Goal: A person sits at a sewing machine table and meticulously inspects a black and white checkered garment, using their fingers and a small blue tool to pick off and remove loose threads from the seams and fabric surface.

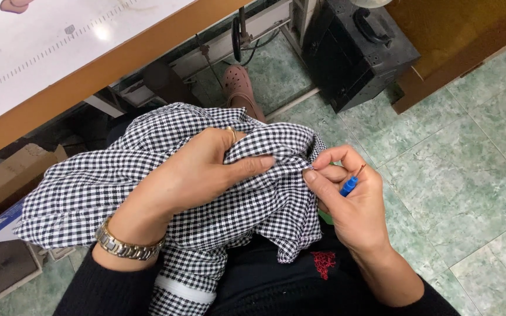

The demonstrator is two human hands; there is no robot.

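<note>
A black-and-white checked garment (106, 187) lies bunched on my lap. My left hand (200, 172), with a gold ring and a metal wristwatch (125, 246), grips a fold of the cloth from above, thumb pressed along its edge. My right hand (346, 199) pinches the same fold at its right end between thumb and forefinger. It also holds a small blue-handled tool with a thin metal tip (351, 182), which looks like a seam ripper, tucked between the fingers. The two hands nearly touch at the fold.
A white work table with a wooden edge (106, 67) stands at the upper left, with a treadle frame and my pink shoe (238, 82) below it. A black machine box (358, 52) sits on the green tiled floor (458, 175). Cardboard boxes (13, 175) are at the left.
</note>
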